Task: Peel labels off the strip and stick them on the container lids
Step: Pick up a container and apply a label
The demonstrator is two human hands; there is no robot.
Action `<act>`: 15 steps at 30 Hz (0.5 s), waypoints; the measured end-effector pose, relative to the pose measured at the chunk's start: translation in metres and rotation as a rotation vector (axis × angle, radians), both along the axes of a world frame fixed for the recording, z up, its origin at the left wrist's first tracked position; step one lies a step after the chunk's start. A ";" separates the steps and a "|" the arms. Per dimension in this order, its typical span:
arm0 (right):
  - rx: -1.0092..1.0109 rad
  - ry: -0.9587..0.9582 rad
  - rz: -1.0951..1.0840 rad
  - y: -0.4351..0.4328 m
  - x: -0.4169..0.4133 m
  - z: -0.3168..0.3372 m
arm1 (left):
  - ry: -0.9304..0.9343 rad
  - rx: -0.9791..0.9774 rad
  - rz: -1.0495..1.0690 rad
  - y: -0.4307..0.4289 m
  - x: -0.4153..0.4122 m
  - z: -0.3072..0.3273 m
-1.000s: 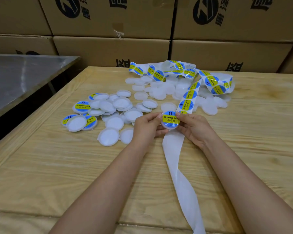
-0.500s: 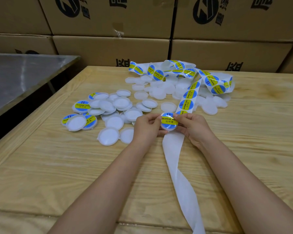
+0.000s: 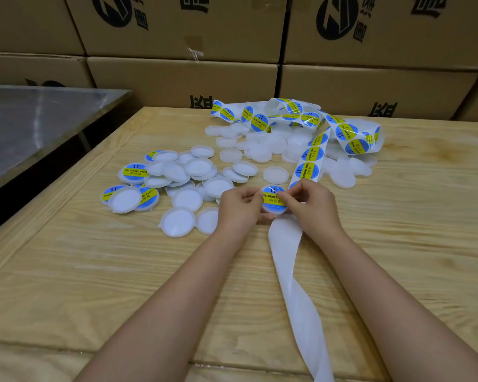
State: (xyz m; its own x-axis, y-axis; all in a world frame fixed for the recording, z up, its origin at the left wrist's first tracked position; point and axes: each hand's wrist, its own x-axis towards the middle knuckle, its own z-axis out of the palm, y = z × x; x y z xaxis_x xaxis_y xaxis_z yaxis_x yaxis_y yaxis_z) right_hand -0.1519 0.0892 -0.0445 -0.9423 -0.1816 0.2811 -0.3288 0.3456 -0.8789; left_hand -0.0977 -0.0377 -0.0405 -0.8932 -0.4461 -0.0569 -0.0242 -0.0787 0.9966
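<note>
Container lid (image 3: 274, 202), white and round, is held just above the middle of the wooden table (image 3: 398, 244), between the two hands, with a blue and yellow label covering its top face. The left hand (image 3: 239, 206) has its fingers curled and pinches the lid's left rim between thumb and fingers. The right hand (image 3: 311, 208) is curled too, with its thumb and forefinger tips on the right side of the label and the lid's rim. The label reads "II" on blue at the top, then "SOLDERING PASTE" on a yellow band, with Chinese characters beneath. The label strip (image 3: 309, 164) runs from under the right hand toward the far edge, where it lies in loose loops bearing the same round labels. Its bare white backing (image 3: 295, 285) trails from under the hands to the near edge, twisted once. Left of the hands lies a spread of plain white lids (image 3: 196, 168), several overlapping, and a few labelled lids (image 3: 134, 172) lie at its left side. More plain lids (image 3: 262, 151) are heaped under the loops near the far edge. Cardboard boxes (image 3: 182, 78) with black printed logos and characters are stacked behind the table, and a metal table (image 3: 39, 119) stands to the left.
</note>
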 end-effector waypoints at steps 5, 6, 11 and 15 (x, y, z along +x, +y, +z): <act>0.056 0.200 -0.075 -0.005 0.006 0.002 | 0.008 0.079 0.003 -0.002 -0.001 -0.002; 0.061 0.209 -0.078 -0.005 0.008 0.004 | 0.013 0.096 0.006 -0.002 0.000 -0.002; 0.034 0.163 -0.084 -0.005 0.012 0.007 | 0.034 0.125 0.010 -0.001 0.001 -0.001; -0.061 0.153 -0.137 -0.010 0.014 0.007 | 0.081 0.146 -0.020 0.000 0.004 0.001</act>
State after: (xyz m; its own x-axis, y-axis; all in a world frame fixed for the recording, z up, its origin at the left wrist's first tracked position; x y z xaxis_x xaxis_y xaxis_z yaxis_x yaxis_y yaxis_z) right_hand -0.1383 0.0790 -0.0375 -0.9028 -0.0328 0.4289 -0.4131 0.3442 -0.8432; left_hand -0.0939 -0.0377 -0.0396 -0.9060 -0.4207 -0.0469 0.0532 -0.2230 0.9734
